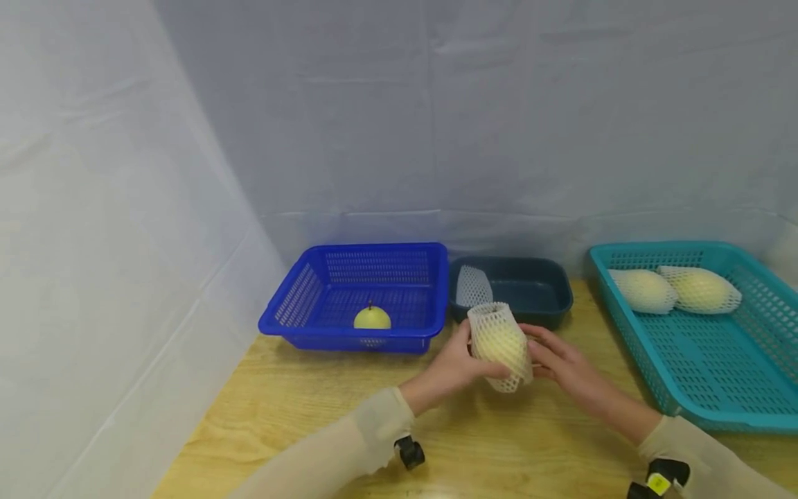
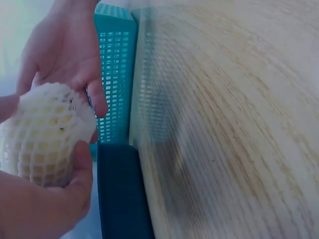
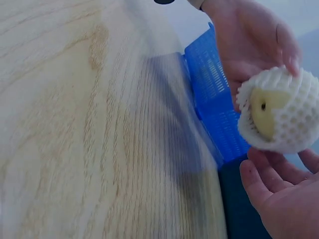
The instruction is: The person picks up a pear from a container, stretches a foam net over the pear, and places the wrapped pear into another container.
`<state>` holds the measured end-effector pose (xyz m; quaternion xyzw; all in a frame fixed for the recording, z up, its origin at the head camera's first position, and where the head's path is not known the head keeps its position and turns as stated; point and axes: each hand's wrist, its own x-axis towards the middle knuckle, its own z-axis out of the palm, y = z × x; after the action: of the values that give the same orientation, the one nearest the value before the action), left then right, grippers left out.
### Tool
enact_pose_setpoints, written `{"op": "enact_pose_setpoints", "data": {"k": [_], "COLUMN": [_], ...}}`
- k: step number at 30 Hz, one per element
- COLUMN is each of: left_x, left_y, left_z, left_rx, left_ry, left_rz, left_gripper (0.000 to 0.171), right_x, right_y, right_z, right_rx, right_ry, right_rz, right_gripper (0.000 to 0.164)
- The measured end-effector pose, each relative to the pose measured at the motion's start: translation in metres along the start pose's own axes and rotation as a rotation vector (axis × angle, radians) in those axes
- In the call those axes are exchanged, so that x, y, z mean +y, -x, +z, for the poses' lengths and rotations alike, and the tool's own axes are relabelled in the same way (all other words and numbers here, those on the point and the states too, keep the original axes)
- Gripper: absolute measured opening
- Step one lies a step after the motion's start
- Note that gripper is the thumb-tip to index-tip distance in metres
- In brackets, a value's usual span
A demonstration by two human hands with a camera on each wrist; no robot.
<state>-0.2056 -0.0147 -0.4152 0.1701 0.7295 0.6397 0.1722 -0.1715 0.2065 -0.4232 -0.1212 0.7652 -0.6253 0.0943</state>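
Observation:
My left hand grips a pale yellow pear wrapped in a white foam net sleeve, its thumb across the near side. In the head view the sleeve's upper end stands open above the fruit. My right hand touches the pear's right side with loosely extended fingers. Seen from the right wrist, one end of the pear shows bare through the sleeve opening, and the right hand lies below it. The left wrist view has the left thumb pressed against the netting.
A blue basket at left holds one bare yellow pear. Behind the hands, a dark teal tub contains white foam netting. Two net-wrapped pears lie in the turquoise basket at right. White sheeting hangs behind the wooden table.

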Motion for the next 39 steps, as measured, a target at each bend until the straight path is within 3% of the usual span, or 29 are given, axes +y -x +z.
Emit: {"op": "enact_pose_setpoints", "data": {"k": [5,9,14,21,27,32,36,39], "left_x": [0.003,0.002,0.001,0.0,0.0,0.003,0.004,0.004], "left_y": [0.004,0.003,0.003,0.002,0.002,0.004,0.005,0.004], "left_z": [-0.003,-0.004,-0.005,-0.005,-0.001,0.007,0.013,0.015], "left_rx": [-0.054,-0.11,-0.121,-0.08,-0.053,-0.037,0.03,0.066], "left_ry": [0.046,0.096,0.083,0.0,-0.069,-0.153,-0.28,-0.323], "left_rz": [-0.011,0.009,0.03,0.039,0.095,0.1,0.111,0.111], "left_gripper": [0.076,0.069,0.066,0.064,0.072,0.085,0.091,0.09], "right_x": [0.0,0.001,-0.002,-0.008,-0.012,-0.014,-0.014,-0.014], "right_y": [0.0,0.002,0.004,0.005,0.007,0.008,0.008,0.008], "right_z": [-0.002,-0.003,0.0,0.005,0.009,0.015,0.02,0.021], "right_rx": [-0.035,-0.121,-0.177,-0.031,0.085,0.124,0.124,0.116], "right_ry": [-0.051,-0.16,-0.198,-0.099,-0.004,0.045,0.023,0.0], "right_rz": [-0.007,-0.019,-0.042,0.026,0.057,0.051,0.081,0.104], "right_gripper": [0.061,0.066,0.066,0.067,0.068,0.071,0.074,0.076]}}
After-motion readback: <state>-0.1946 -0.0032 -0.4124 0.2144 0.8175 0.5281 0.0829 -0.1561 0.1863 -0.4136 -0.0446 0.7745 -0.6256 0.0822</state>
